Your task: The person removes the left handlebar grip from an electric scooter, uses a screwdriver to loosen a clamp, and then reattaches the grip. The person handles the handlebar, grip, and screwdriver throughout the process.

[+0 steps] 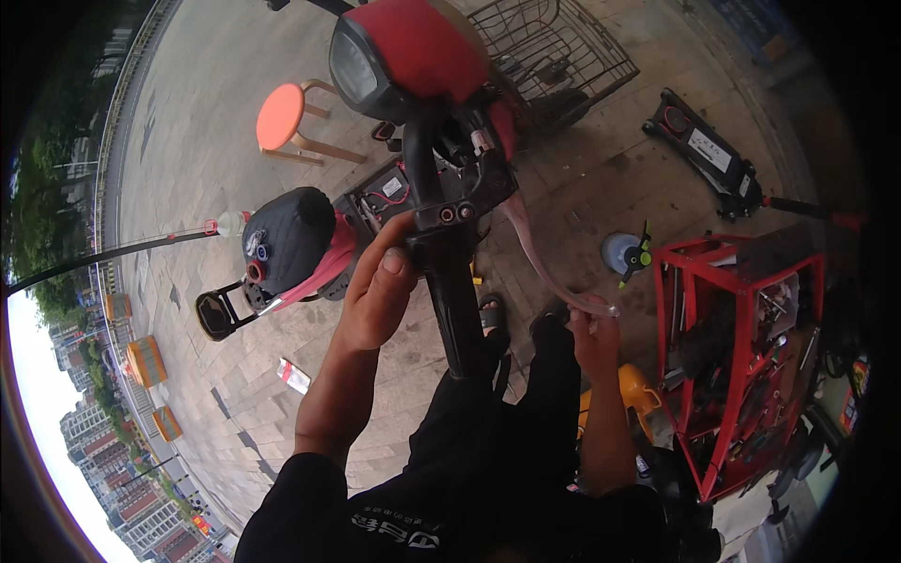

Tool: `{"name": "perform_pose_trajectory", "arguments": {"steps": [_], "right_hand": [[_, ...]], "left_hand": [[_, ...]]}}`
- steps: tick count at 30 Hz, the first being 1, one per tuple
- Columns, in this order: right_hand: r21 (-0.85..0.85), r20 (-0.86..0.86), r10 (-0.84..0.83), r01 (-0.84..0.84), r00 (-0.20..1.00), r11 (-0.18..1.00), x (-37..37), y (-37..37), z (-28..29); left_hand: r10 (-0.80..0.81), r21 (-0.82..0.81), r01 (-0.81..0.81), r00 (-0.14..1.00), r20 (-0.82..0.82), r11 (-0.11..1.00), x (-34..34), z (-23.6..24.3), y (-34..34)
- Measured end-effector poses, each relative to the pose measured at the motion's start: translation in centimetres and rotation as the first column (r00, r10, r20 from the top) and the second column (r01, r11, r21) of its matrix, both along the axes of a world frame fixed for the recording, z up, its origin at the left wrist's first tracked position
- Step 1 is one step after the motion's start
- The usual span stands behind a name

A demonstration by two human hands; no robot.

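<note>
The clear hose (544, 263), running from the scooter's handlebar (450, 281) to the right hand (595, 336), whose fingers pinch its end, should stay unkinked while the left hand (380, 286) clasps the grip firmly.

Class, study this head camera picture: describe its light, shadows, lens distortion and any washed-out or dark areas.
Head view: soft daylight, with faint shadows under the round orange-topped wooden stool; the sky at lower left is blown out white; the fisheye bends the paved ground's joints and leaves black corners; the left hand on the black handlebar grip is sharp, as is the right hand pinching the clear pinkish hose.
</note>
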State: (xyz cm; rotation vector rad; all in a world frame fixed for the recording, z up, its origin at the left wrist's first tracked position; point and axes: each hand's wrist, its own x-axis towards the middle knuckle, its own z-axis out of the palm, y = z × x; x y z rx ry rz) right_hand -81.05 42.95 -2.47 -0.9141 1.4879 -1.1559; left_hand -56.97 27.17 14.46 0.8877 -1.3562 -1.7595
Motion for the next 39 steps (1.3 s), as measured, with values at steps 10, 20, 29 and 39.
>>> {"name": "perform_pose_trajectory", "arguments": {"steps": [10, 20, 29, 39], "right_hand": [[-0.661, -0.407, 0.176, -0.422, 0.896, 0.620, 4.6, -5.4, 15.1], [-0.402, -0.908, -0.132, -0.734, 0.398, 0.548, 8.8, -9.2, 18.0], [-0.563, -0.806, -0.384, -0.785, 0.450, 0.261, 7.7, -10.5, 13.8], [-0.480, -0.840, -0.381, -0.857, 0.387, 0.189, 6.0, -11.8, 14.0]], "left_hand": [[0.018, -0.017, -0.027, 0.910, -0.415, 0.999, -0.2, -5.3, -1.1], [-0.340, -0.255, 0.225, 0.594, -0.729, 0.940, -0.6, -11.9, -3.3], [-0.657, -0.189, 0.631, 0.698, -0.286, 0.752, -6.4, -39.3, 1.4], [-0.561, -0.203, 0.937, 0.335, 0.758, 0.285, -6.4, -61.3, 6.7]]}}
